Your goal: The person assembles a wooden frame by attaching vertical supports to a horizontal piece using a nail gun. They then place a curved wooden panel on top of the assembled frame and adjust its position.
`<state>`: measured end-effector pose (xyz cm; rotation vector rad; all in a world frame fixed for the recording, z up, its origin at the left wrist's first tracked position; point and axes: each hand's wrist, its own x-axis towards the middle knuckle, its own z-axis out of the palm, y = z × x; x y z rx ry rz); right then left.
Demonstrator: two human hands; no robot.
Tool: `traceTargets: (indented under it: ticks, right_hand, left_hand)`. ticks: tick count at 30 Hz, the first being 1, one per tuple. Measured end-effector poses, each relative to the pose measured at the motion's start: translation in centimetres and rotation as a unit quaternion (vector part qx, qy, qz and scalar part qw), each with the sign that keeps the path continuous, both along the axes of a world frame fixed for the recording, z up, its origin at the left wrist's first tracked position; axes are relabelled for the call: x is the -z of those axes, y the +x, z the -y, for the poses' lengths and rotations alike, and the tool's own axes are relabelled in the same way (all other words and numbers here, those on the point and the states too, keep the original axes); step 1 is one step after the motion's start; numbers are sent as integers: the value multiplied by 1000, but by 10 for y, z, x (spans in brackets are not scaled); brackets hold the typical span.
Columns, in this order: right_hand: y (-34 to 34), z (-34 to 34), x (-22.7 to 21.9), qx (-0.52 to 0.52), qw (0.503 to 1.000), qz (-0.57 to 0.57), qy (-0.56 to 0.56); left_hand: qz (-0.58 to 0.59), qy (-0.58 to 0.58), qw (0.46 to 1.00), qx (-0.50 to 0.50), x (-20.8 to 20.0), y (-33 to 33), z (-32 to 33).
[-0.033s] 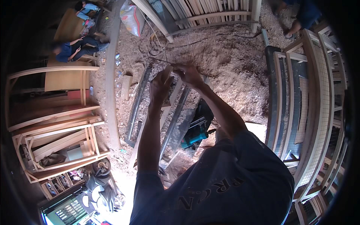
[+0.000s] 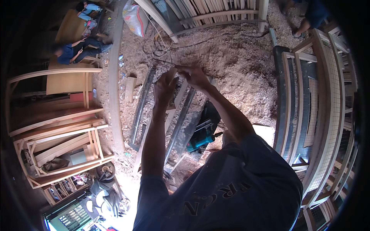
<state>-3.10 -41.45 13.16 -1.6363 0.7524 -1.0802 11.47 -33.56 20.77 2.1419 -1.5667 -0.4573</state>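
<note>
Out in front of me, my left hand (image 2: 164, 89) is closed around a small pale wood piece (image 2: 172, 73), its end standing up past the fingers. My right hand (image 2: 195, 78) comes in from the right with its fingers pinched against that end; whatever they hold is too small to make out. A thin dark rod (image 2: 163, 61) shows just beyond the fingertips, and I cannot tell if it is held or lies behind. Below my hands are long wooden pieces and a dark metal bar (image 2: 180, 122). A teal power tool (image 2: 201, 141) sits near my body.
Wood shavings (image 2: 243, 81) cover the floor. Wooden frames stand at left (image 2: 61, 154) and mesh-covered frames at right (image 2: 327, 107). A rack of slats (image 2: 219, 17) and a white sack (image 2: 135, 20) are ahead. One person sits at far left (image 2: 79, 51); another stands at far right (image 2: 314, 17).
</note>
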Motion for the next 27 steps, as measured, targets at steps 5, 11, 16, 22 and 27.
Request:
traceTargets:
  ticks: [5,11,16,22,27]
  right_hand:
    - [-6,15,14,-88,990,43,104]
    - [0,20,16,-63,985,58,152]
    - [-5,21,13,-64,992,39,99]
    - [-14,20,5,-79,994,20,80]
    - [-12,20,4,-71,994,20,84]
  left_hand:
    - [12,11,999,-44,5,-13,19]
    - [42,-1,998,-44,4,-16,35]
    - [39,-42,998,-22,6,-16,37]
    - [32,-8,998,-44,3,-18,38]
    - [25,-16,999,-34,0,-18,39]
